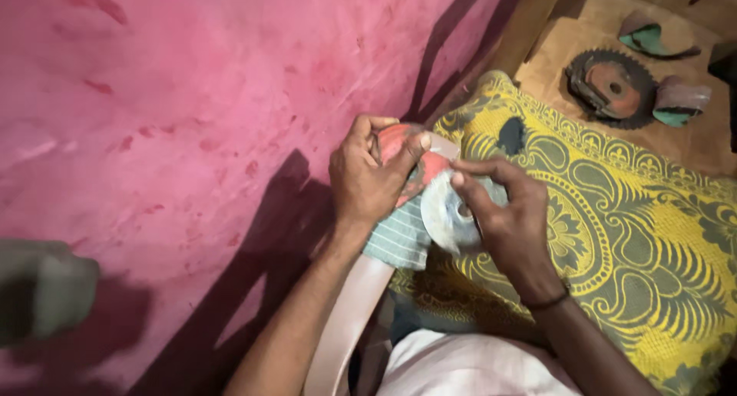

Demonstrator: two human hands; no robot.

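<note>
The left hand (367, 177) is clenched around a red rounded piece (399, 146), its thumb pressed over the top edge and its fingers (376, 123) curled around the far side. Just beside it, the right hand (507, 219) grips a pale grey disc (447, 212) with a small hole at its middle; the forefinger lies across the disc's upper rim and the thumb sits behind it. The disc touches the red piece, both held in the air just above a yellow patterned cloth (614, 227) with dark green paisley figures. A striped grey-green rag (401, 238) hangs under the left hand, against the disc. A long pale pink strip (349, 319) runs from below the hands down toward the person's lap, beside the left forearm. A dark band circles the right wrist. To the left rises a rough pink wall (169, 96), crossed by dark shadows. At the upper right, on a brown wooden surface (691, 142), lies a toothed saw blade (614, 85) with a rusty red centre, and near it two curved green and brown shards (679, 100).
</note>
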